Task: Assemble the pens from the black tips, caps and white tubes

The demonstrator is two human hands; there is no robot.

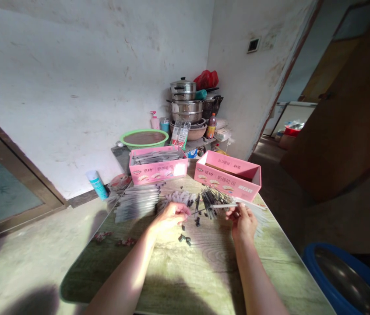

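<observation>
My left hand (173, 213) pinches the end of a thin dark rod (199, 211). Between the thumb and fingers of my right hand (244, 222) is a slim whitish tube (222, 205), lying almost level. Rod and tube line up, and their ends meet; I cannot tell how deep the rod sits inside. Behind them lies a heap of thin dark rods (210, 203). Small black caps (185, 239) are scattered on the wooden-patterned table (204, 267). Whitish pieces (180, 197) are bunched beyond my left hand, with a row of clear tubes (139, 202) to their left. More clear tubes (261, 218) lie beside my right hand.
Two pink boxes stand at the table's back: the left box (156, 171) holds tubes, the right box (226, 177) shows its inner wall. Behind are a green basin (144, 143), stacked steel pots (186, 107) and a bottle (211, 126). A blue tub (345, 275) stands lower right.
</observation>
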